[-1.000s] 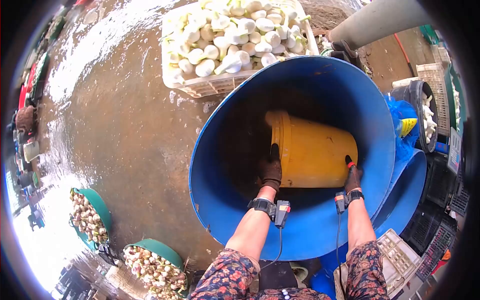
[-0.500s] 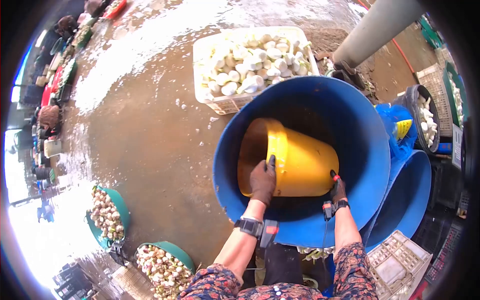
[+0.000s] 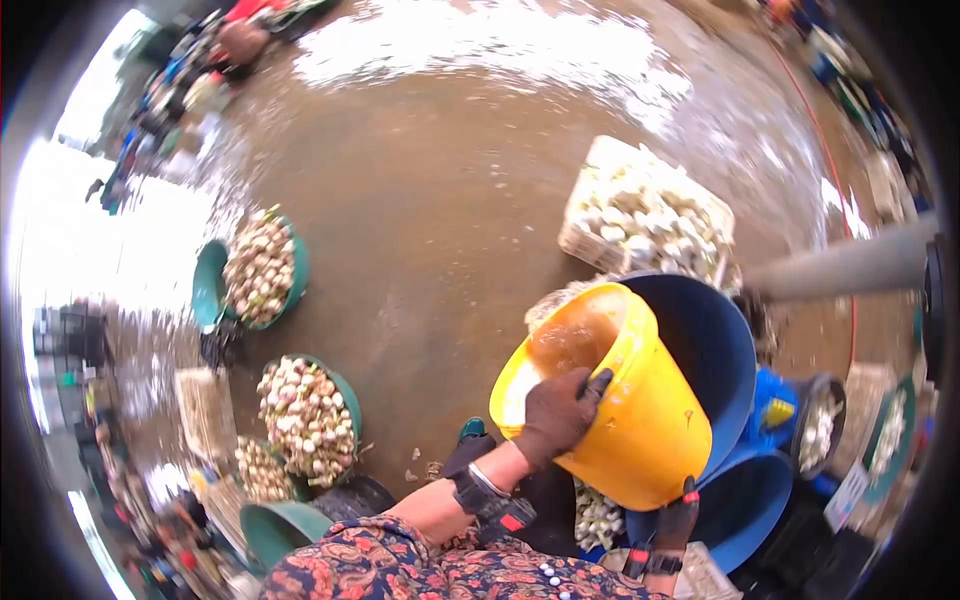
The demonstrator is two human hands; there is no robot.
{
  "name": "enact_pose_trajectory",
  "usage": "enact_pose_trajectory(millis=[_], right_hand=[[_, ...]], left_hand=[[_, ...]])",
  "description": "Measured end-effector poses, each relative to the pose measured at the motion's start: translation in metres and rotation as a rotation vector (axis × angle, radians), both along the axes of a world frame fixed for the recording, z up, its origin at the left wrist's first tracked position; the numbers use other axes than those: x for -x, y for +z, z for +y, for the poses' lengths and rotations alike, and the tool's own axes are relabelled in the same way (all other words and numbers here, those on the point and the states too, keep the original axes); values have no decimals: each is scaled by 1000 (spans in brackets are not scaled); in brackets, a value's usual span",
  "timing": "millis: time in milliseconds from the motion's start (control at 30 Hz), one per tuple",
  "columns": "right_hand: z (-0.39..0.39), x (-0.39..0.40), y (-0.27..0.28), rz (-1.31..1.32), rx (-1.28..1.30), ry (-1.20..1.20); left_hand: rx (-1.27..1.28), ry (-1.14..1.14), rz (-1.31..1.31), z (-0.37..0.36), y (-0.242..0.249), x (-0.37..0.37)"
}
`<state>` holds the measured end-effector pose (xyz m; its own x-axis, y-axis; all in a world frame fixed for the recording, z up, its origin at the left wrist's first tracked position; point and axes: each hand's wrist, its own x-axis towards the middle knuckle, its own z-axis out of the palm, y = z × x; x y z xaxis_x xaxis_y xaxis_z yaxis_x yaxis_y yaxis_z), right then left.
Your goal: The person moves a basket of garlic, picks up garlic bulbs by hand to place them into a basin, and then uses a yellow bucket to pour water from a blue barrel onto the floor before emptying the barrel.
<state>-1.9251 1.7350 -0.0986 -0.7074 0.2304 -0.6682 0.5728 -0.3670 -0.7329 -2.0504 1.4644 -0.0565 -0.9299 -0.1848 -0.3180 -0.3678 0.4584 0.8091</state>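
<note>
A yellow bucket [image 3: 640, 420] is tilted, its mouth facing up and to the left, with a wet brownish look inside. My left hand [image 3: 555, 415], in a dark glove, is closed on its rim, thumb on the outer wall. At the bucket's base is my right hand [image 3: 678, 518], also gloved, its fingers partly hidden and gripping the lower edge. The large blue tub [image 3: 715, 330] stands behind the bucket, which covers part of its opening. Beyond the tub, a white crate [image 3: 580, 243] holds a heap of white garlic bulbs [image 3: 650, 215].
Green tubs [image 3: 300, 262] of garlic stand on the left, near an empty-looking green basin [image 3: 280, 535]. A second blue tub [image 3: 745, 510] lies to the right, beside a black bucket [image 3: 835, 395] of garlic. A grey post [image 3: 850, 265] slants at right. The brown floor [image 3: 400, 220] looks wet.
The yellow bucket has come up out of the blue tub towards me, held in both hands, and its mouth has turned more upward. My view has swung left.
</note>
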Motion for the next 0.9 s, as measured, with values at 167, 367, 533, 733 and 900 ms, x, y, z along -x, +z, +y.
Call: enact_pose_trajectory(millis=[167, 367, 533, 733, 900], right_hand=[[-61, 36, 65, 107, -295, 160], [-152, 72, 98, 117, -585, 286], [-199, 86, 107, 343, -717, 445], [-267, 83, 146, 497, -710, 490], [-279, 77, 126, 532, -751, 421]], left_hand=[[-116, 272, -127, -100, -24, -26], [-305, 517, -125, -184, -72, -68], [-677, 767, 9, -225, -105, -99], [-555, 699, 96, -278, -94, -107], [-858, 714, 138, -312, -83, -98]])
